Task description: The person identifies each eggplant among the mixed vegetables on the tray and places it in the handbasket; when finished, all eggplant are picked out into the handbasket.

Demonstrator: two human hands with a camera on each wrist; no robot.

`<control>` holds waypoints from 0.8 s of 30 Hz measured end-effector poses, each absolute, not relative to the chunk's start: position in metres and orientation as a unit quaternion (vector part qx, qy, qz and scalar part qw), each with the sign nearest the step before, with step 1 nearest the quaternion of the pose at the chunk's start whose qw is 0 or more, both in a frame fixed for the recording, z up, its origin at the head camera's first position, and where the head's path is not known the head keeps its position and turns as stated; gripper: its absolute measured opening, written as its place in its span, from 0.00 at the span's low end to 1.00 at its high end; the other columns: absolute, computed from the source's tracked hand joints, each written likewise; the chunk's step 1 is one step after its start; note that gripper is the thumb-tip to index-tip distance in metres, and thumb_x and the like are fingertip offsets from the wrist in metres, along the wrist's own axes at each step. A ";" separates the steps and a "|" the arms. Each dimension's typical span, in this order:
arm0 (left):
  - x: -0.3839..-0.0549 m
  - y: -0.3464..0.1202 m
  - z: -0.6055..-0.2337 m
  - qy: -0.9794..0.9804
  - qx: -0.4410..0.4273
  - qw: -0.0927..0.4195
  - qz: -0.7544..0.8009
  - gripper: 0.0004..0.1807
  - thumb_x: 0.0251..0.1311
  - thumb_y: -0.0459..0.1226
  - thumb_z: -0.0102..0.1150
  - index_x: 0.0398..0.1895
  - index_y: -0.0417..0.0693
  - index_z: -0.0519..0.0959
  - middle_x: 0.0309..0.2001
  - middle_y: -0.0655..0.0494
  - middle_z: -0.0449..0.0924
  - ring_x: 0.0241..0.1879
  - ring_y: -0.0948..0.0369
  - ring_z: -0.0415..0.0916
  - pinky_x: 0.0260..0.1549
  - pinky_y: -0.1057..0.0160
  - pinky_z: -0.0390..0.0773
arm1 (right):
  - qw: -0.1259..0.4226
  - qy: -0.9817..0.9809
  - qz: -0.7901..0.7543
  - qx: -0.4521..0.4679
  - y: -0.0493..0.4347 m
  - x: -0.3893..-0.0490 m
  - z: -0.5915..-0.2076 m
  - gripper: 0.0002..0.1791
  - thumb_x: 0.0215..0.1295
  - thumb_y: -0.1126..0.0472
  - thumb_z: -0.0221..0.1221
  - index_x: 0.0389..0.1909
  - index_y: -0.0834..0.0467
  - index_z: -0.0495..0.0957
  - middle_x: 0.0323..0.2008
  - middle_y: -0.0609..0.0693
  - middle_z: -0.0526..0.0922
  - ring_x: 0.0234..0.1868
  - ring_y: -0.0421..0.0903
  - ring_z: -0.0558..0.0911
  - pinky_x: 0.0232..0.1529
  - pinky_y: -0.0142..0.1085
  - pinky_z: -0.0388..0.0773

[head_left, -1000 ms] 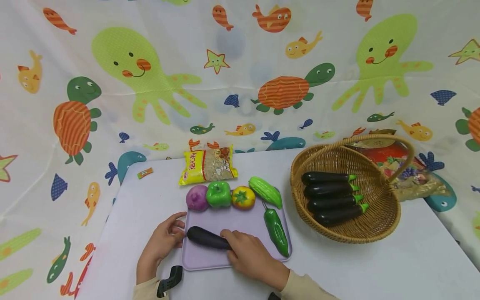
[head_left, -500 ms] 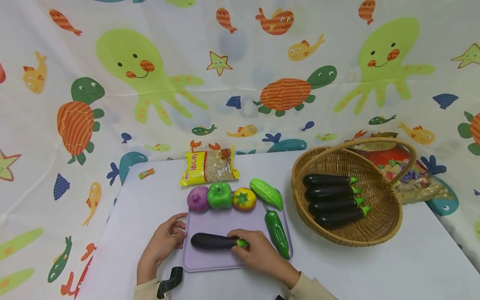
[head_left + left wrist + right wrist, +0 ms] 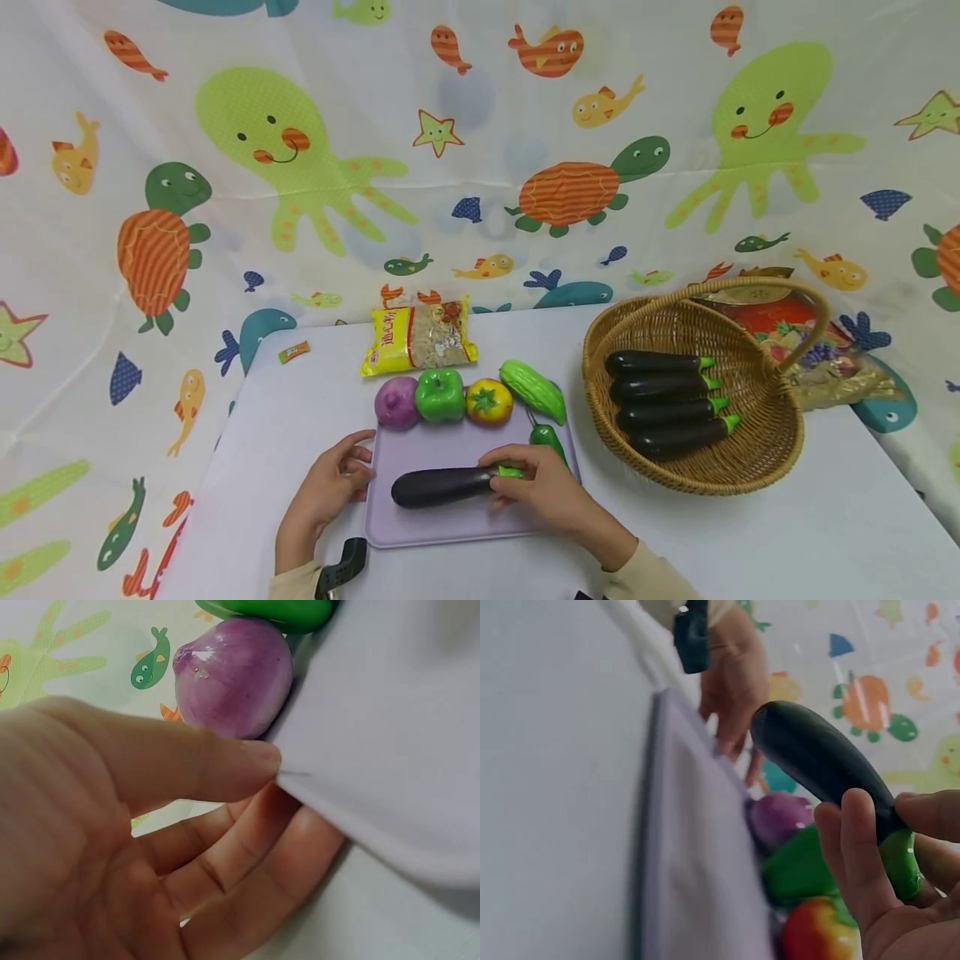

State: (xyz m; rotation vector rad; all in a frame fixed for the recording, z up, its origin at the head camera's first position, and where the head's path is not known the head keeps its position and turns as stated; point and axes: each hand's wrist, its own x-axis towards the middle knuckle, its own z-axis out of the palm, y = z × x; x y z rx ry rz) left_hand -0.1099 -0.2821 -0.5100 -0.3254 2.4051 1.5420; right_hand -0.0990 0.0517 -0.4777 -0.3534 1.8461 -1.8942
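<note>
My right hand (image 3: pixel 551 492) pinches a dark purple eggplant (image 3: pixel 438 487) near its green stem end, between thumb and fingers. The eggplant (image 3: pixel 814 750) lies crosswise over the lilac tray (image 3: pixel 427 537) in the head view. At the tray's left edge, my left hand (image 3: pixel 330 483) pinches the rim; in the left wrist view its thumb (image 3: pixel 232 769) is on top and its fingers curl below. Along the tray's back sit a purple onion (image 3: pixel 397 403), a green bell pepper (image 3: pixel 440 395) and a yellow-red tomato (image 3: pixel 489 402). A green chili pepper (image 3: pixel 548 437) is partly hidden behind my right hand.
A wicker basket (image 3: pixel 701 479) with several eggplants (image 3: pixel 663 386) stands to the right. Behind the tray lie a light green ridged gourd (image 3: pixel 532 390) and a yellow noodle bag (image 3: pixel 420 337). A small orange-green packet (image 3: pixel 293 352) lies back left; a red-gold bag (image 3: pixel 813 350) leans behind the basket.
My right hand has drawn the eggplant to the right, and its green stem end now shows between the fingers. The hand now covers much of the chili pepper. My left hand stays at the tray's edge.
</note>
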 end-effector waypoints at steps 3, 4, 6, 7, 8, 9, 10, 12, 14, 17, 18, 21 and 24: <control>-0.110 -0.281 -0.510 0.830 -0.111 0.133 0.530 0.33 0.61 0.20 0.55 0.71 0.41 0.70 0.49 0.44 0.73 0.39 0.55 0.74 0.28 0.59 0.84 | 0.232 0.671 -0.692 -0.130 0.067 -0.097 -0.463 0.17 0.68 0.68 0.63 0.56 0.68 0.81 0.53 0.61 0.82 0.34 0.53 0.88 0.40 0.39 0.87; -0.110 -0.281 -0.510 0.830 -0.110 0.133 0.530 0.33 0.61 0.20 0.55 0.71 0.41 0.70 0.49 0.44 0.73 0.39 0.55 0.74 0.28 0.60 0.84 | 0.229 0.675 -0.689 -0.131 0.073 -0.096 -0.456 0.17 0.68 0.67 0.63 0.56 0.67 0.81 0.52 0.61 0.82 0.34 0.50 0.88 0.40 0.39 0.87; -0.111 -0.281 -0.511 0.830 -0.110 0.134 0.529 0.33 0.61 0.20 0.55 0.71 0.41 0.70 0.49 0.44 0.73 0.39 0.55 0.75 0.28 0.60 0.85 | 0.221 0.682 -0.684 -0.137 0.086 -0.094 -0.443 0.17 0.68 0.66 0.63 0.56 0.66 0.82 0.50 0.60 0.83 0.33 0.46 0.87 0.41 0.37 0.86; -0.110 -0.281 -0.511 0.831 -0.110 0.135 0.529 0.33 0.61 0.20 0.55 0.71 0.41 0.70 0.49 0.44 0.73 0.39 0.55 0.75 0.29 0.60 0.85 | 0.215 0.683 -0.682 -0.147 0.093 -0.093 -0.436 0.17 0.68 0.66 0.63 0.56 0.66 0.81 0.50 0.61 0.83 0.33 0.46 0.87 0.40 0.37 0.86; -0.110 -0.281 -0.512 0.831 -0.109 0.135 0.529 0.33 0.61 0.20 0.55 0.71 0.41 0.70 0.49 0.44 0.73 0.39 0.55 0.75 0.29 0.60 0.85 | 0.211 0.684 -0.681 -0.154 0.100 -0.091 -0.429 0.17 0.69 0.66 0.63 0.57 0.67 0.81 0.49 0.61 0.84 0.34 0.46 0.87 0.41 0.36 0.86; -0.110 -0.280 -0.512 0.831 -0.110 0.134 0.529 0.33 0.61 0.20 0.55 0.71 0.41 0.69 0.49 0.44 0.74 0.39 0.55 0.75 0.29 0.60 0.85 | 0.206 0.685 -0.680 -0.163 0.108 -0.090 -0.422 0.18 0.69 0.66 0.62 0.57 0.67 0.80 0.49 0.61 0.84 0.34 0.46 0.87 0.41 0.36 0.85; -0.110 -0.280 -0.512 0.830 -0.111 0.135 0.529 0.33 0.61 0.20 0.55 0.71 0.42 0.69 0.49 0.44 0.73 0.39 0.55 0.75 0.29 0.60 0.85 | 0.201 0.684 -0.680 -0.172 0.117 -0.089 -0.416 0.18 0.70 0.66 0.62 0.57 0.67 0.80 0.50 0.61 0.84 0.34 0.47 0.87 0.41 0.37 0.86; -0.110 -0.280 -0.513 0.830 -0.113 0.136 0.530 0.33 0.61 0.21 0.56 0.72 0.42 0.69 0.49 0.44 0.73 0.39 0.55 0.75 0.29 0.60 0.85 | 0.188 0.683 -0.680 -0.189 0.136 -0.087 -0.405 0.17 0.71 0.67 0.60 0.58 0.69 0.79 0.50 0.60 0.84 0.35 0.48 0.87 0.41 0.40 0.86; -0.109 -0.279 -0.514 0.828 -0.112 0.139 0.531 0.33 0.61 0.21 0.56 0.72 0.42 0.69 0.50 0.44 0.73 0.40 0.55 0.74 0.29 0.59 0.85 | 0.177 0.684 -0.679 -0.199 0.159 -0.085 -0.395 0.17 0.72 0.70 0.58 0.59 0.69 0.78 0.51 0.58 0.84 0.36 0.48 0.87 0.41 0.42 0.87; -0.109 -0.278 -0.514 0.830 -0.107 0.140 0.529 0.33 0.61 0.21 0.57 0.72 0.42 0.69 0.50 0.44 0.74 0.40 0.55 0.74 0.29 0.59 0.85 | 0.155 0.697 -0.669 -0.207 0.198 -0.085 -0.383 0.18 0.73 0.74 0.53 0.61 0.67 0.78 0.53 0.55 0.84 0.37 0.49 0.87 0.41 0.43 0.87; -0.110 -0.279 -0.514 0.833 -0.104 0.138 0.526 0.33 0.61 0.21 0.57 0.71 0.41 0.69 0.50 0.44 0.74 0.40 0.55 0.74 0.29 0.59 0.85 | 0.149 0.703 -0.664 -0.207 0.212 -0.086 -0.380 0.19 0.73 0.75 0.51 0.61 0.65 0.78 0.53 0.54 0.84 0.37 0.50 0.87 0.41 0.42 0.87; -0.110 -0.280 -0.513 0.839 -0.101 0.133 0.518 0.33 0.61 0.22 0.57 0.71 0.41 0.69 0.50 0.44 0.74 0.40 0.55 0.75 0.29 0.59 0.85 | 0.149 0.711 -0.660 -0.191 0.255 -0.098 -0.372 0.22 0.75 0.77 0.46 0.63 0.62 0.78 0.56 0.50 0.82 0.40 0.51 0.87 0.42 0.39 0.86; -0.111 -0.281 -0.513 0.841 -0.105 0.134 0.514 0.33 0.61 0.22 0.57 0.72 0.41 0.69 0.50 0.44 0.74 0.40 0.55 0.75 0.29 0.59 0.85 | 0.154 0.713 -0.665 -0.161 0.290 -0.118 -0.364 0.22 0.76 0.76 0.45 0.63 0.62 0.78 0.57 0.47 0.81 0.44 0.51 0.88 0.44 0.37 0.86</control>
